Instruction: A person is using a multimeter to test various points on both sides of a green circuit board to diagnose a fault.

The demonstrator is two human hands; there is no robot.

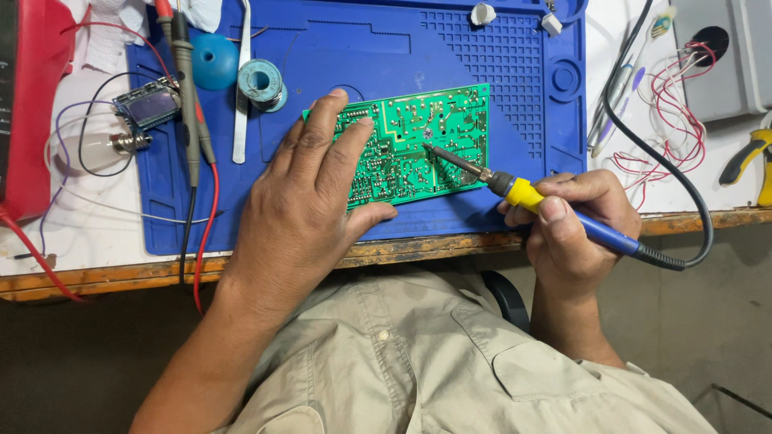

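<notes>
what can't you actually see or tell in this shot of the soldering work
Head view only:
- Left part of the green circuit board: covered by the left hand.
- Whether the soldering iron tip touches a joint: too small to tell.
- Iron's grip: wrapped by the right hand.
- Red case: cut off by the left edge.
- Yellow-handled pliers: cut off at the right edge.

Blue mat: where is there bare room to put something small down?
The blue mat is bare above the green circuit board, from the solder spool across to the ribbed patch. A narrow strip runs along its near edge, between the left hand and the right hand. The mat's left side is crowded with probes and tweezers.
</notes>
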